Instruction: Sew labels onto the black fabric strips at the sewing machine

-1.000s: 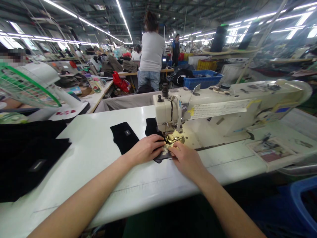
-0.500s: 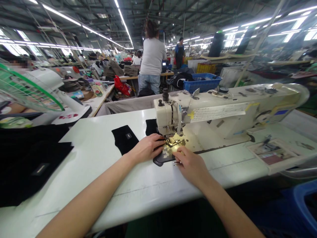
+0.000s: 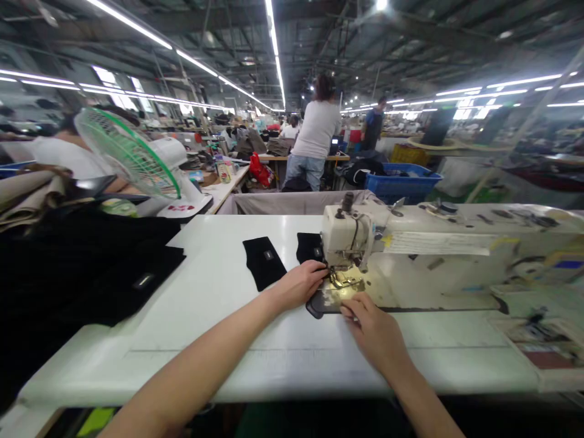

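Note:
My left hand (image 3: 301,285) reaches to the needle area of a white sewing machine (image 3: 347,228), fingers bent together beside the presser foot (image 3: 340,281). What its fingertips hold, if anything, is too small to tell. My right hand (image 3: 376,328) is closed in a pinch at the front edge of the machine bed, right of the left hand; its contents are hidden. A black fabric piece with a small label (image 3: 311,248) lies just behind my left hand, partly hidden by the machine head. Another labelled black fabric piece (image 3: 264,263) lies flat to the left.
A pile of black fabric (image 3: 100,261) covers the table's left end. Behind it stands a green-rimmed fan (image 3: 132,152). Beyond the white table (image 3: 210,304) are a blue basket (image 3: 401,182) and a standing person (image 3: 314,134). A parts tray (image 3: 542,347) sits at right.
The view has turned left and tilted up, so things appear further right. The metal tool tip seen under my right fingers earlier no longer shows. Both hands stay near the needle.

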Tool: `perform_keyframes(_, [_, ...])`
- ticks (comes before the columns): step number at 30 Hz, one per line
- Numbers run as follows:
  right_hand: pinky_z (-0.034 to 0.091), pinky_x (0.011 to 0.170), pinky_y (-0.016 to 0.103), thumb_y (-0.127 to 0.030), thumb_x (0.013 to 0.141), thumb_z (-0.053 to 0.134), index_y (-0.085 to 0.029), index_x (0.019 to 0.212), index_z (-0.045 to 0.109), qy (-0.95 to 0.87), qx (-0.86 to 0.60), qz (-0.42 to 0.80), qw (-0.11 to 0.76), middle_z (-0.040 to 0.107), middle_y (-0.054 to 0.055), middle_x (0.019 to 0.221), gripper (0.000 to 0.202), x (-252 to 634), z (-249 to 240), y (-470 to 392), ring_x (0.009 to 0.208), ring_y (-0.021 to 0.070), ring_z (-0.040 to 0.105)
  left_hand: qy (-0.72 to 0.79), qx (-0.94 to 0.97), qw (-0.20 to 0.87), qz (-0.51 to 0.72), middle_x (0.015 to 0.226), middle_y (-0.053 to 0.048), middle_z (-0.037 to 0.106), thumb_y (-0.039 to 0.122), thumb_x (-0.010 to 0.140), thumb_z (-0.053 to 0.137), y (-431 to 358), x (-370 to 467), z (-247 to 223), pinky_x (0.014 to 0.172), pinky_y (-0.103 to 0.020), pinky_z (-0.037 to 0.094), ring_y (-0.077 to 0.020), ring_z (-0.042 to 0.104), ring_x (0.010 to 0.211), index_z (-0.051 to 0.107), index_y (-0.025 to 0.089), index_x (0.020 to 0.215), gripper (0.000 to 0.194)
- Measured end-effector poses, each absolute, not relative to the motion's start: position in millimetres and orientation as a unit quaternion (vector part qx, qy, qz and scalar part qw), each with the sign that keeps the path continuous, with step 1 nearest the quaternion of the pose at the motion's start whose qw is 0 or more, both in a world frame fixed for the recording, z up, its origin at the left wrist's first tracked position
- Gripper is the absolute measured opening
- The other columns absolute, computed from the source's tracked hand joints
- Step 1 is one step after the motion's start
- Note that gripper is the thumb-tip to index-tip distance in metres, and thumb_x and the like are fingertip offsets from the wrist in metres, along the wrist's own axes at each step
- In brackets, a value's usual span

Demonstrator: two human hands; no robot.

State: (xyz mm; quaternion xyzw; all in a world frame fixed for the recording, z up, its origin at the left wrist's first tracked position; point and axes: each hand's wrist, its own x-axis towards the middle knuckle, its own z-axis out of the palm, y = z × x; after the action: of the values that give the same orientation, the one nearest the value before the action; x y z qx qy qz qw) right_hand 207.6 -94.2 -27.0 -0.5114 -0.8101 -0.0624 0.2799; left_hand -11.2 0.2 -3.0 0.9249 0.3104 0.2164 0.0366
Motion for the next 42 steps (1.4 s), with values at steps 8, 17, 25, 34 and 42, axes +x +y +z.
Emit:
perform_keyframes(8, [0.050,0.063,0.026,-0.029,0.108,0.031,-0.018,0.096,0.066,-0.842,-0.428,-0.076,0.320,0.069,0.006,0.084,0.039,208,-23,-107,0.073,0.0174,0.070,0.359,0.913,0.021,0.194,0.127,-0.016,0.066,0.014,0.098,0.050,-40,-20,-11,0.106,-0.037,0.051,-0.0256,0.062,0.121,0.067,0.010,0.116,0.025])
perform_keyframes(17, [0.053,0.089,0.031,-0.020,0.105,0.038,-0.022,0.133,0.058,-0.847,-0.487,0.069,0.200,0.061,0.010,0.133,0.034,113,23,-61,0.106,0.0196,0.067,0.347,0.922,0.044,0.166,0.134,-0.016,0.063,0.010,0.098,0.047,-140,-41,-6,0.111,-0.038,0.047,-0.0243,0.057,0.129,0.058,0.010,0.130,0.034])
perform_keyframes(25, [0.058,0.083,0.039,-0.034,0.097,0.064,-0.015,0.113,0.065,-0.786,-0.613,0.072,0.049,0.067,0.007,0.110,0.024,75,27,-23,0.094,0.0192,0.067,0.332,0.930,-0.017,0.155,0.131,-0.017,0.065,0.012,0.097,0.050,-159,-57,-6,0.109,-0.034,0.049,-0.0266,0.060,0.126,0.064,0.006,0.116,0.024])
perform_keyframes(34, [0.054,0.093,0.046,-0.036,0.099,0.061,-0.019,0.129,0.058,-0.840,-0.534,0.030,0.095,0.058,0.010,0.133,0.035,12,81,39,0.111,0.0245,0.062,0.466,0.870,-0.095,0.128,0.117,-0.017,0.069,0.006,0.096,0.050,-108,-97,30,0.097,-0.038,0.053,-0.0260,0.065,0.112,0.065,0.007,0.107,0.019])
perform_keyframes(42, [0.056,0.089,0.044,-0.036,0.098,0.064,-0.017,0.125,0.061,-0.874,-0.469,0.127,-0.015,0.062,0.009,0.125,0.033,-50,41,84,0.106,0.0231,0.064,0.539,0.839,-0.071,0.035,0.086,-0.011,0.065,0.014,0.090,0.062,-86,-108,7,0.053,-0.029,0.048,-0.0236,0.063,0.081,0.069,0.010,0.086,0.009])
